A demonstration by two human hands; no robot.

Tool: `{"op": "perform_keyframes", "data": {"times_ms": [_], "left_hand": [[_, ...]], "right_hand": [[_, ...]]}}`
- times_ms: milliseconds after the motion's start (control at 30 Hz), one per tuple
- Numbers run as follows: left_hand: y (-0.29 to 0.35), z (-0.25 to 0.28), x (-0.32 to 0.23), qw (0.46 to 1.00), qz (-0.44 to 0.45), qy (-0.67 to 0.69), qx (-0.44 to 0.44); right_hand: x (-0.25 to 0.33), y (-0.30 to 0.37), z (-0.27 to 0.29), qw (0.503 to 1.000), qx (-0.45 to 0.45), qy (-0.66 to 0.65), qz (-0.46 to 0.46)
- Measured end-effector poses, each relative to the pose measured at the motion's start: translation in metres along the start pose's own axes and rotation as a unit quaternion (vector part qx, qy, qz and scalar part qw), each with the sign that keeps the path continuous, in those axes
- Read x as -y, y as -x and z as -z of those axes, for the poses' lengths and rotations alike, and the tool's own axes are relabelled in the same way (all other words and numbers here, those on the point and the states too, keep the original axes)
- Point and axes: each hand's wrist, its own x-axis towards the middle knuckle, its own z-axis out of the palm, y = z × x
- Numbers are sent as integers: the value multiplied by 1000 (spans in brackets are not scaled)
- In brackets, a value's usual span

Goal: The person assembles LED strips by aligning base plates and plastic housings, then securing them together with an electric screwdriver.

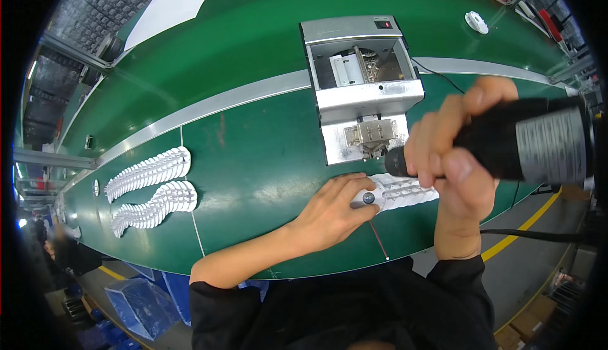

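My right hand (453, 160) is wrapped around a black electric screwdriver (494, 136) with a white label on its body. Its dark nose points left, toward the front of a silver screw feeder (370, 100); the bit tip cannot be made out. Below that nose, a white segmented plastic piece (405, 195) lies on the green bench. My left hand (339, 207) grips the piece's left end, thumb and fingers on either side of a round dark spot. A thin red rod (379, 239) sticks out toward me beneath that end.
Two more white segmented pieces, one straighter (152, 171) and one curved (155, 207), lie at the left of the bench. A small white part (476, 23) sits on the raised back shelf. From the feeder a black cable (440, 75) runs right. Blue bins (142, 306) stand below the bench.
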Motion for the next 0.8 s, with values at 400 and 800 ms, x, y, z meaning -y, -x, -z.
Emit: {"op": "perform_keyframes", "data": {"times_ms": [400,800], "left_hand": [[20,11,3,1000,18,7,-17],[26,7,9,998,1,5,-56]], "right_hand": [[-22,-27,-12,999,25,25,-40],[-7,36,-22,985,43,-124,-108]]}}
